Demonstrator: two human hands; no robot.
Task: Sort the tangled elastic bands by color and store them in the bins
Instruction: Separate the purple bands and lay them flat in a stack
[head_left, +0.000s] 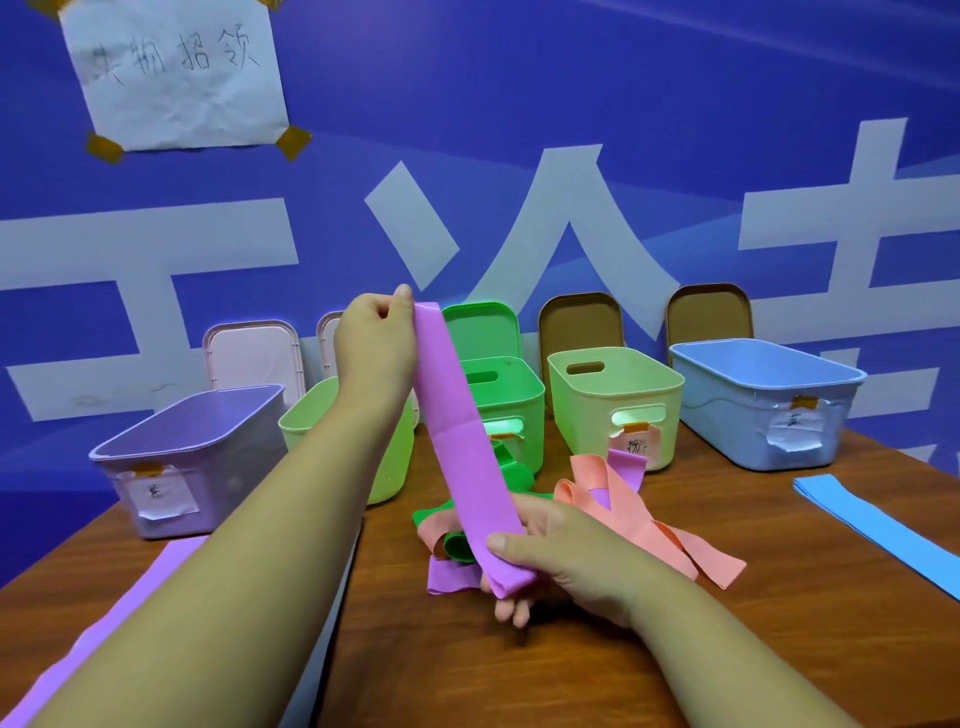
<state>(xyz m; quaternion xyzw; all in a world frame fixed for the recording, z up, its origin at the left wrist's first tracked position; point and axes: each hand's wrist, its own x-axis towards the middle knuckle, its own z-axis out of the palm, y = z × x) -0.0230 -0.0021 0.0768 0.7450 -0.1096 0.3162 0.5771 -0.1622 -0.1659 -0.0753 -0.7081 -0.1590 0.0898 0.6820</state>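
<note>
A purple elastic band (457, 441) is stretched taut between my hands above the table. My left hand (376, 343) pinches its upper end, raised in front of the bins. My right hand (540, 551) grips its lower end near the table. Under it lies a tangle of green bands (514, 475), salmon-pink bands (639, 514) and another purple band (626, 465). Five open bins stand in a row: purple bin (171, 457), light-green bin (306, 421), green bin (519, 389), pale yellow-green bin (618, 384), blue bin (763, 389).
A flat purple band (124, 608) lies at the table's left under my forearm. A flat blue band (878, 530) lies at the right edge. Bin lids (254, 353) lean against the blue wall behind the bins. The wooden table (779, 623) has bare room at the front right.
</note>
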